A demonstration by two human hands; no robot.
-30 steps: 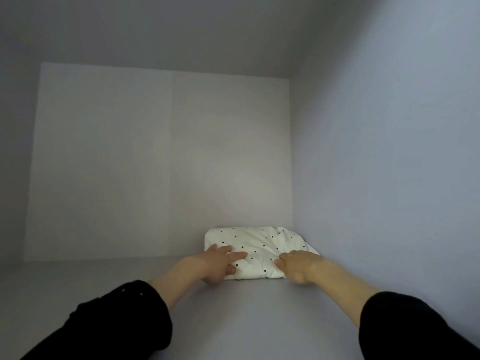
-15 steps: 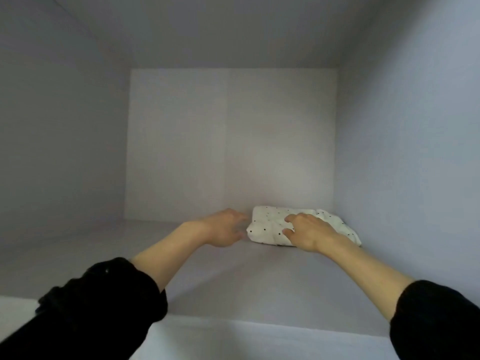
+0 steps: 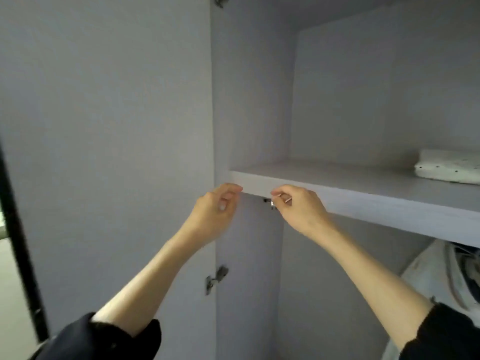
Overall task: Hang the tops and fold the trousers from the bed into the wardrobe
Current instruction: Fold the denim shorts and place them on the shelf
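Observation:
The folded white trousers with black dots (image 3: pixel 449 168) lie on the wardrobe's upper shelf (image 3: pixel 324 189), far right and toward the back. Both hands are out of the shelf, in front of its front edge near the left end. My left hand (image 3: pixel 217 213) hangs with fingers loosely curled and holds nothing. My right hand (image 3: pixel 298 206) is just under the shelf edge, fingers curled, also holding nothing. Neither hand touches the trousers.
The open wardrobe door (image 3: pixel 109 152) stands at the left with a metal hinge (image 3: pixel 215 279) on its inner edge. A small metal fitting (image 3: pixel 270 202) sits under the shelf. Pale hanging garments (image 3: pixel 446 276) show below the shelf at the right.
Both hands let go of the folded trousers and drew back out of the shelf. The view pulled back and turned left, so the trousers now sit far right.

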